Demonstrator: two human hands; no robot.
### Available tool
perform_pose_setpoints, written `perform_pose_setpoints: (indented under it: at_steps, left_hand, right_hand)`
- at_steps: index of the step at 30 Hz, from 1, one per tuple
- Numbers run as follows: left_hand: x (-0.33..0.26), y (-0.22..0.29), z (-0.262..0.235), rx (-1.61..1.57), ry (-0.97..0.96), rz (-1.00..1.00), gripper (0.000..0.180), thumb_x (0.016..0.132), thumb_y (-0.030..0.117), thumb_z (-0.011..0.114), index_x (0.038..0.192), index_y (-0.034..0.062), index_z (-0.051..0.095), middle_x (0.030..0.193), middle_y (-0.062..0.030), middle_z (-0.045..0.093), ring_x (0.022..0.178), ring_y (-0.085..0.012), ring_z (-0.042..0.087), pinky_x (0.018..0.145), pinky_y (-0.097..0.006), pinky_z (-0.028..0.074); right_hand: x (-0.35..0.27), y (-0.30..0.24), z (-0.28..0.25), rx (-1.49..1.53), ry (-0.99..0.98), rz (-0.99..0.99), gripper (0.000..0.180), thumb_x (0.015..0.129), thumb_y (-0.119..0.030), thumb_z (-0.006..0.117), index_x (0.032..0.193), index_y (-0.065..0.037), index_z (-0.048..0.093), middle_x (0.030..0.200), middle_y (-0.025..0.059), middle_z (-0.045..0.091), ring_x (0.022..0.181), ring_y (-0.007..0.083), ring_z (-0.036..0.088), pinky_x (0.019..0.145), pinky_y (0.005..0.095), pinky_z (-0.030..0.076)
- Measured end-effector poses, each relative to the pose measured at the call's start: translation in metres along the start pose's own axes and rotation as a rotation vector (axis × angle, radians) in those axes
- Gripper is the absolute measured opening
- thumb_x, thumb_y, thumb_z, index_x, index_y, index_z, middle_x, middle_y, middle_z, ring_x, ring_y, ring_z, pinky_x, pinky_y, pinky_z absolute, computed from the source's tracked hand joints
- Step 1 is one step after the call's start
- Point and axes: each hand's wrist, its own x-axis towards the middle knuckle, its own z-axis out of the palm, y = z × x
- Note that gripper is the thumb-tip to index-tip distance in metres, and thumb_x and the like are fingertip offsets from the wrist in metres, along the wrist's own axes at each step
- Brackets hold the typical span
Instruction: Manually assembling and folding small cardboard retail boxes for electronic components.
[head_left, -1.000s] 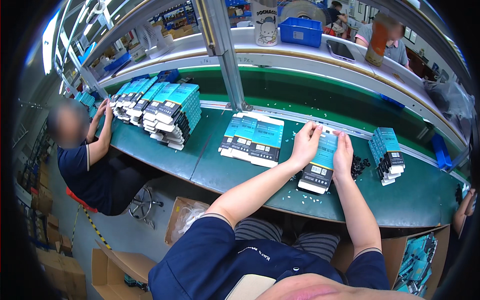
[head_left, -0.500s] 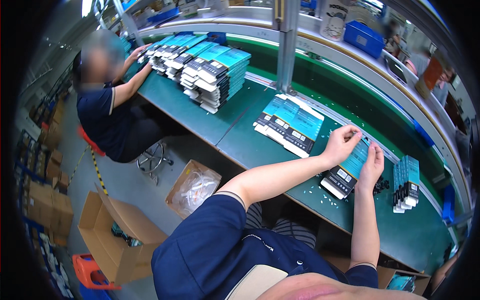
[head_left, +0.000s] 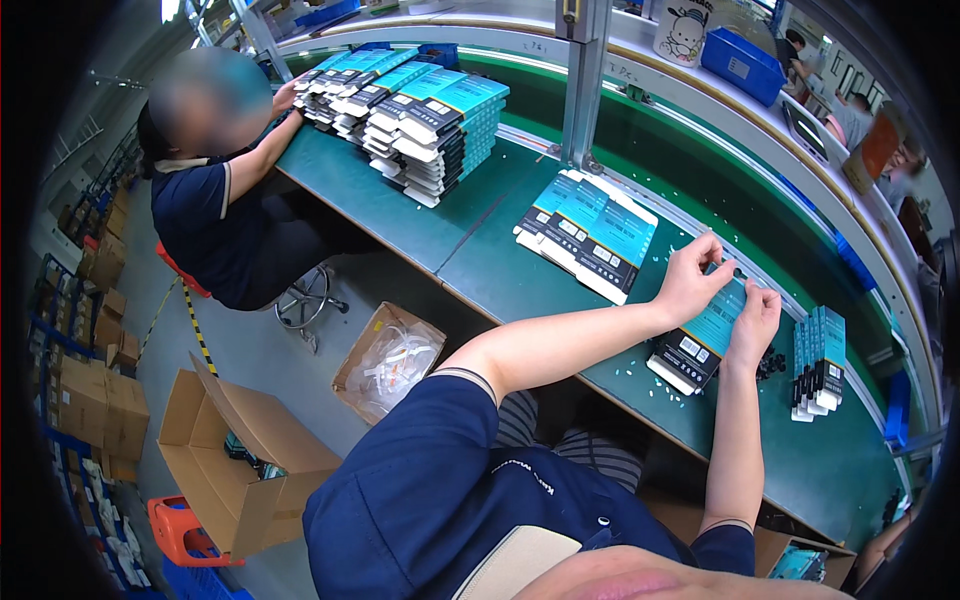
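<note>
A teal and black flat carton [head_left: 712,322] lies on the green bench in front of me, between my two hands. My left hand [head_left: 694,278] is over its far left corner, thumb and forefinger curled into a pinch. Beside it, at the carton's far right corner, my right hand [head_left: 754,322] also pinches with its fingertips. What either pinch holds is too small to make out. A small dark spot shows between the fingertips. Small black pieces [head_left: 770,364] lie in a heap just right of my right wrist, and tiny pale bits [head_left: 672,388] are scattered by the carton's near edge.
Overlapping flat cartons [head_left: 590,232] lie to the left, a small group of cartons [head_left: 820,360] to the right. Tall carton stacks [head_left: 430,125] stand farther left, where a co-worker [head_left: 215,215] sits. A metal post [head_left: 585,90] rises behind the bench. Open cardboard boxes [head_left: 225,450] are on the floor.
The view has shifted slightly. My right fingers have drawn together into a tighter pinch, while my left hand stays at the carton's far end. The co-worker's head has shifted.
</note>
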Motion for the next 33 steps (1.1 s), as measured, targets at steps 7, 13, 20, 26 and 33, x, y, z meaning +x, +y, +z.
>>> perform_pose_setpoints:
  at_steps: [7,13,20,26,33]
  left_hand:
    - [0.007,0.009,-0.001,0.245,-0.108,0.082,0.026,0.072,0.011,0.075,0.076,0.0057,0.049,0.074,-0.0004,0.047,0.070,-0.0086,0.046,0.063,-0.024,0.040]
    - [0.044,0.020,-0.024,0.035,0.025,-0.042,0.027,0.083,0.018,0.069,0.068,0.0099,0.048,0.067,0.0020,0.052,0.061,-0.0038,0.044,0.055,-0.018,0.036]
    - [0.059,0.032,-0.071,1.589,0.038,0.075,0.047,0.079,0.047,0.064,0.093,0.0029,0.063,0.097,-0.0167,0.059,0.093,-0.0329,0.059,0.076,-0.045,0.049]
    - [0.064,0.030,-0.087,1.681,-0.239,-0.558,0.083,0.065,0.058,0.072,0.125,0.0053,0.050,0.124,-0.0224,0.050,0.116,-0.0348,0.049,0.093,-0.043,0.043]
    - [0.065,0.027,-0.085,1.666,-0.298,-0.597,0.094,0.059,0.041,0.084,0.134,0.0100,0.037,0.129,-0.0176,0.045,0.120,-0.0316,0.045,0.095,-0.040,0.041]
  right_hand:
    - [0.002,-0.011,0.002,-0.066,-0.040,0.014,0.024,0.088,-0.028,0.064,0.084,-0.006,0.055,0.074,-0.0038,0.049,0.068,0.0036,0.041,0.058,0.0190,0.033]
    - [0.016,-0.042,-0.019,-0.029,-0.633,0.309,0.047,0.086,-0.018,0.064,0.126,0.000,0.046,0.111,0.0081,0.060,0.097,0.0125,0.057,0.087,0.0263,0.045]
    - [0.103,-0.103,-0.167,-1.105,0.129,0.064,0.046,0.080,-0.046,0.062,0.103,-0.007,0.068,0.090,0.0140,0.069,0.082,0.0202,0.067,0.078,0.0314,0.049]
    - [0.109,-0.077,-0.202,-1.611,0.272,0.200,0.047,0.076,-0.051,0.064,0.103,-0.013,0.069,0.108,0.0134,0.063,0.105,0.0323,0.057,0.089,0.0428,0.044]
    - [0.075,-0.048,-0.089,-1.233,-0.174,-0.448,0.017,0.077,-0.011,0.063,0.091,-0.002,0.067,0.092,0.0171,0.065,0.088,0.0312,0.062,0.080,0.0368,0.049]
